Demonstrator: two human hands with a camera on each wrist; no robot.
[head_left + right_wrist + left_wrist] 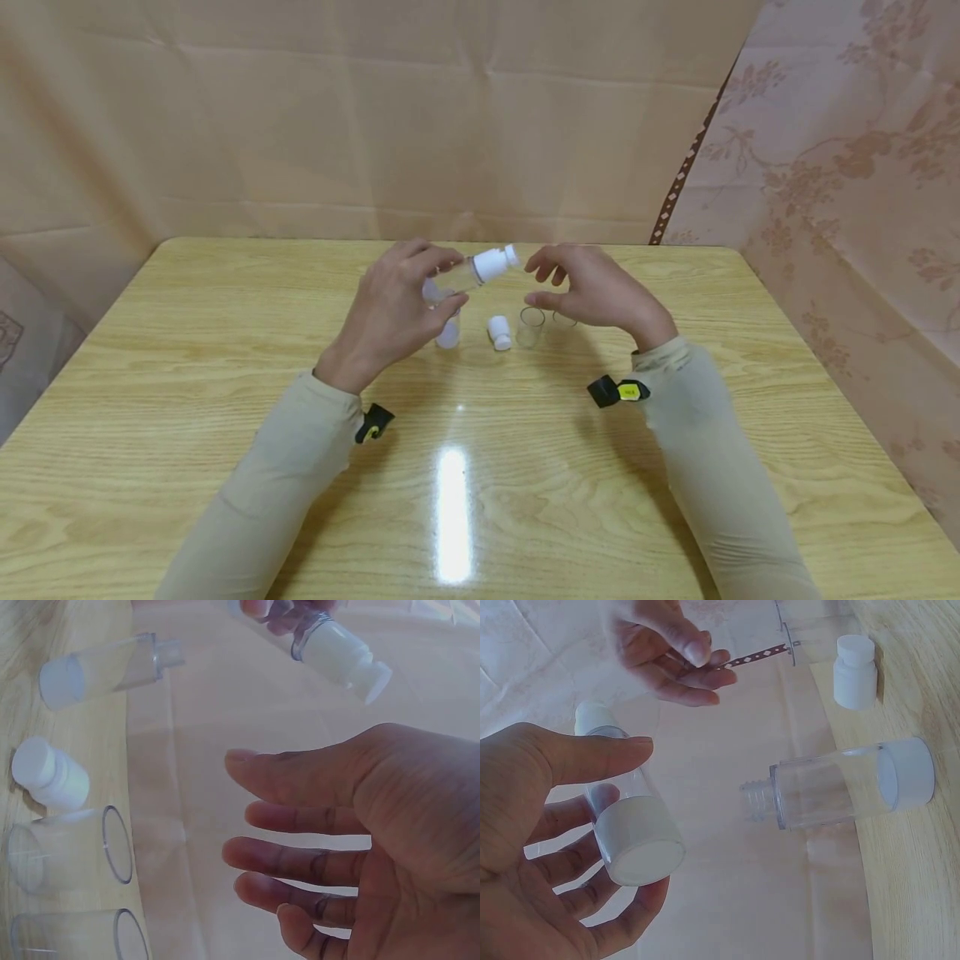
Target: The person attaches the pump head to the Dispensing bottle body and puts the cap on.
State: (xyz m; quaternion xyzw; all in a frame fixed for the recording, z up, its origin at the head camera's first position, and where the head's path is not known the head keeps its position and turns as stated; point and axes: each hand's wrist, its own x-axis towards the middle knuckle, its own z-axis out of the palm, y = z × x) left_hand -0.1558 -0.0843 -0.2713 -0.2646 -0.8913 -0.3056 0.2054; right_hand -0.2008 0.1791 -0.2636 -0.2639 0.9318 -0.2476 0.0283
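Observation:
My left hand [397, 308] grips a clear pump bottle [639, 840] with a white base, raised over the table and tilted so its white pump top [492, 264] points up to the right. Thumb and fingers wrap its clear body. Just right of that top, my right hand [588, 287] hangs in the air, fingers loosely bent and nothing between them. Below stands a second clear bottle [817, 787], its threaded neck bare. Beside it a loose white pump top [52, 772] lies on the table.
Two clear open-rimmed caps [71, 847] stand to the right of the loose pump top, below my right hand. The wooden table [525, 483] ends at a beige curtain [420, 125] behind, with a flowered cloth [847, 167] on the right.

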